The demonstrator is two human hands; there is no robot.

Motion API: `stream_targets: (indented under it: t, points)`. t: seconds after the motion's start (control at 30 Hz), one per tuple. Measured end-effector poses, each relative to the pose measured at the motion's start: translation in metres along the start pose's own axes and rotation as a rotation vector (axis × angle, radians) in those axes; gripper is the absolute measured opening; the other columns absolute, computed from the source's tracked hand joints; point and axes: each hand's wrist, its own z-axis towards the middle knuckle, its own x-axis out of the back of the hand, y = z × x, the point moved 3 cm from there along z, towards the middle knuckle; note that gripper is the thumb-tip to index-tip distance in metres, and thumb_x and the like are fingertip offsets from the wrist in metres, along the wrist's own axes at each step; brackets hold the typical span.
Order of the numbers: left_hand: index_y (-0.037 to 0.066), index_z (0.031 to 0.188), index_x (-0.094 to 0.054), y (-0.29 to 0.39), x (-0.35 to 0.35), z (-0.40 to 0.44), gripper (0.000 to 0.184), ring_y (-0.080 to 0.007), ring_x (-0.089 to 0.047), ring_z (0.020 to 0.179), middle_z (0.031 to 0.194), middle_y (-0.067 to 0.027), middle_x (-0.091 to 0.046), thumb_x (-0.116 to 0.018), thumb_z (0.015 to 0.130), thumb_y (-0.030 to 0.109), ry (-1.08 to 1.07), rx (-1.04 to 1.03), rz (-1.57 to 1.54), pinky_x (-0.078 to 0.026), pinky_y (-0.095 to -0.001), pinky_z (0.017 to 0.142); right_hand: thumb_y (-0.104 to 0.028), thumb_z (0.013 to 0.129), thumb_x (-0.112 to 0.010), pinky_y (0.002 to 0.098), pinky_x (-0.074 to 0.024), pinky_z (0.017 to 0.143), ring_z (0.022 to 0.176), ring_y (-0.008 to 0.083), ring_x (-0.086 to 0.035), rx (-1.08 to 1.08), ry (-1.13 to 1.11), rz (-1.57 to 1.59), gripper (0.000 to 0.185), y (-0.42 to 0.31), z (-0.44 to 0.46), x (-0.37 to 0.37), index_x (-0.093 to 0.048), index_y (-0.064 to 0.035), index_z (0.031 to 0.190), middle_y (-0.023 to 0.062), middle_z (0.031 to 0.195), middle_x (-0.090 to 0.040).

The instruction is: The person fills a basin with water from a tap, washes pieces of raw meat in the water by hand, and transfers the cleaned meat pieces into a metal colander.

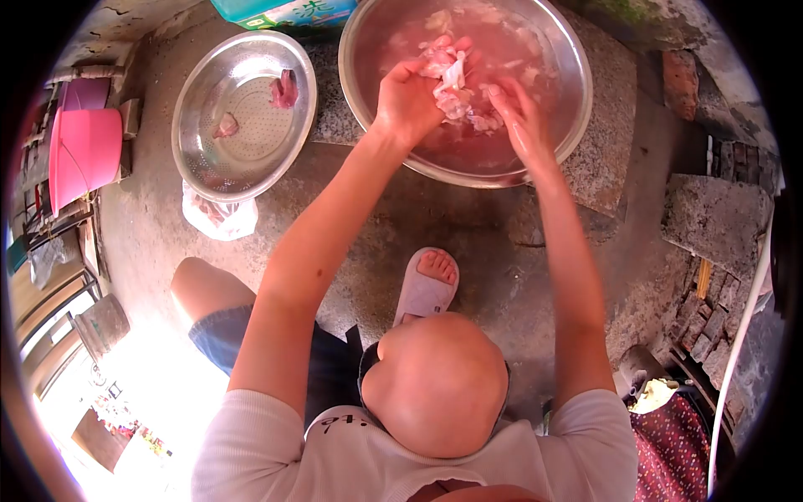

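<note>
A wide metal basin (579,79) holds reddish water with pale pieces of raw meat in it. My left hand (410,99) is palm up over the water, its fingers curled around a whitish-pink piece of raw meat (452,75). To the right, my wet right hand (523,117) reaches in with its fingers stretched out beside more meat at the water's surface. Whether its fingertips touch that meat is hard to tell. A perforated metal colander (255,113) stands left of the basin, with a dark red piece of meat (284,89) and a smaller pinkish piece (226,125) inside.
Beneath the colander's near edge lies a white plastic bag (219,216). A teal package (288,12) is behind the basin, which rests on a stone slab (606,142). A pink bucket (86,157) stands far left. Bricks and a stone block (715,219) line the right side.
</note>
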Motion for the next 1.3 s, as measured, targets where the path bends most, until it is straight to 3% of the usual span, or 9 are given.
stream_targets:
  t: [0.1, 0.13, 0.27, 0.4, 0.53, 0.63, 0.77, 0.87, 1.3]
  points:
    - [0.001, 0.114, -0.046, -0.008, -0.003, 0.002, 0.038, -0.0324, -0.041, 0.116, 0.125, -0.0161, -0.043, -0.035, 0.078, 0.007, -0.050, -0.020, 0.011, -0.041, -0.0423, 0.090, -0.043, 0.085, -0.049, 0.0315, -0.0440, 0.076, 0.090, 0.0165, -0.054, -0.297, -0.137, 0.775, 0.048, -0.007, -0.014, -0.029, -0.046, -0.0100, 0.120, 0.0052, 0.105, -0.055]
    - [0.002, 0.112, -0.047, -0.011, -0.004, 0.003, 0.039, -0.0308, -0.041, 0.116, 0.125, -0.0168, -0.043, -0.035, 0.075, -0.002, -0.050, -0.059, 0.013, -0.041, -0.0396, 0.092, -0.036, 0.087, -0.049, 0.0286, -0.0460, 0.073, 0.089, 0.0099, -0.052, -0.351, -0.262, 0.948, 0.036, -0.005, -0.015, -0.033, -0.047, -0.0129, 0.114, 0.0014, 0.101, -0.054]
    - [0.006, 0.115, -0.047, -0.008, -0.015, -0.002, 0.051, -0.0316, -0.036, 0.121, 0.128, -0.0154, -0.041, -0.032, 0.069, -0.013, -0.133, -0.154, 0.382, -0.036, -0.0398, 0.098, -0.029, 0.088, -0.048, 0.0260, -0.0453, 0.068, 0.081, 0.0115, -0.052, -0.473, -0.234, 1.333, 0.029, -0.020, -0.019, -0.032, -0.049, -0.0098, 0.109, 0.0021, 0.093, -0.053]
    - [0.007, 0.117, -0.045, -0.008, -0.021, -0.007, 0.055, -0.0254, -0.044, 0.114, 0.129, -0.0148, -0.041, -0.032, 0.068, -0.014, -0.153, -0.174, 0.491, -0.038, -0.0354, 0.095, -0.024, 0.083, -0.056, 0.0272, -0.0440, 0.060, 0.074, 0.0113, -0.052, -0.319, -0.108, 1.165, 0.026, -0.015, -0.012, -0.021, -0.050, -0.0062, 0.101, 0.0022, 0.088, -0.052]
    - [0.008, 0.120, -0.044, -0.014, -0.031, -0.011, 0.057, -0.0183, -0.050, 0.103, 0.130, -0.0142, -0.040, -0.033, 0.068, -0.014, -0.176, -0.144, 0.525, -0.040, -0.0314, 0.090, -0.020, 0.078, -0.065, 0.0211, -0.0400, 0.051, 0.067, 0.0070, -0.050, 0.073, 0.202, 0.606, 0.031, -0.057, -0.017, -0.015, -0.050, -0.0012, 0.097, 0.0032, 0.086, -0.053]
    - [0.008, 0.119, -0.044, -0.011, -0.036, -0.020, 0.055, -0.0168, -0.051, 0.099, 0.127, -0.0126, -0.043, -0.034, 0.070, -0.013, -0.220, -0.100, 0.527, -0.041, -0.0305, 0.089, -0.016, 0.075, -0.068, 0.0198, -0.0416, 0.054, 0.067, 0.0076, -0.051, 0.037, 0.021, 0.647, 0.032, -0.063, -0.016, -0.018, -0.050, -0.0010, 0.098, 0.0025, 0.083, -0.055]
    - [0.006, 0.113, -0.047, -0.005, -0.046, -0.032, 0.038, -0.0157, -0.051, 0.099, 0.116, -0.0089, -0.050, -0.040, 0.079, -0.006, -0.173, -0.036, 0.706, -0.042, -0.0290, 0.087, -0.007, 0.075, -0.064, 0.0185, -0.0430, 0.059, 0.070, 0.0055, -0.052, 0.116, 0.174, 0.554, 0.021, -0.072, -0.022, -0.010, -0.054, -0.0012, 0.092, -0.0003, 0.080, -0.056]
    - [0.005, 0.108, -0.049, -0.002, -0.047, -0.036, 0.024, -0.0136, -0.052, 0.097, 0.106, -0.0055, -0.053, -0.049, 0.083, 0.002, -0.087, -0.180, 0.959, -0.042, -0.0269, 0.085, -0.003, 0.075, -0.061, 0.0189, -0.0430, 0.059, 0.070, 0.0054, -0.051, 0.202, 0.242, 0.521, 0.018, -0.071, -0.023, -0.004, -0.054, -0.0010, 0.092, -0.0002, 0.080, -0.056]
    - [0.004, 0.096, -0.053, -0.001, -0.059, -0.040, 0.018, -0.0085, -0.052, 0.086, 0.092, -0.0013, -0.055, -0.058, 0.079, -0.001, -0.095, -0.326, 1.102, -0.043, -0.0233, 0.080, -0.003, 0.079, -0.057, 0.0195, -0.0450, 0.059, 0.071, 0.0060, -0.053, 0.144, 0.146, 0.660, 0.016, -0.074, -0.028, -0.001, -0.052, -0.0012, 0.094, 0.0011, 0.084, -0.055]
